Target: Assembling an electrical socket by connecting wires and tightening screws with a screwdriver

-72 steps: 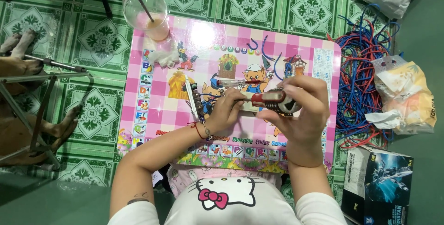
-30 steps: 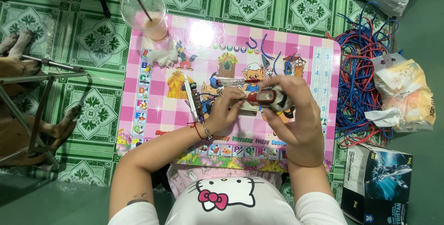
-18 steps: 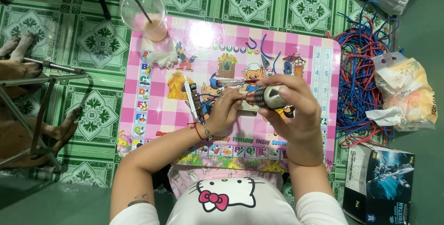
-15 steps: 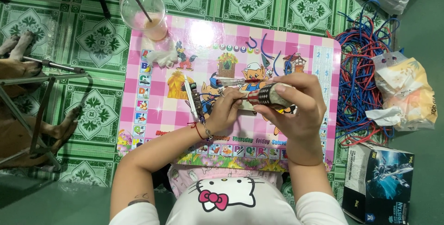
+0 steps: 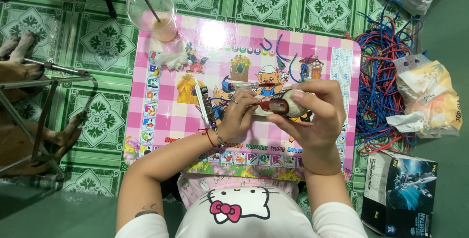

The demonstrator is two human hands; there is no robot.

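Both hands [image 5: 312,116] clamped on small red-and-grey device [image 5: 281,105] (wires attached), over pink table [image 5: 161,120]

A pink checked low table [image 5: 161,116] stands on a green patterned tile floor [image 5: 97,37] under bright overhead light.

- I see both hands meet over the pink checkered table [image 5: 161,120]: my right hand [image 5: 312,116] grips a small red and grey device [image 5: 281,105], and my left hand [image 5: 239,113] pinches at its left end.
- A plastic cup [image 5: 151,10] with a straw stands at the far left corner.
- Red and blue wires [image 5: 378,86] lie heaped right of the table, beside a dark box [image 5: 403,194].
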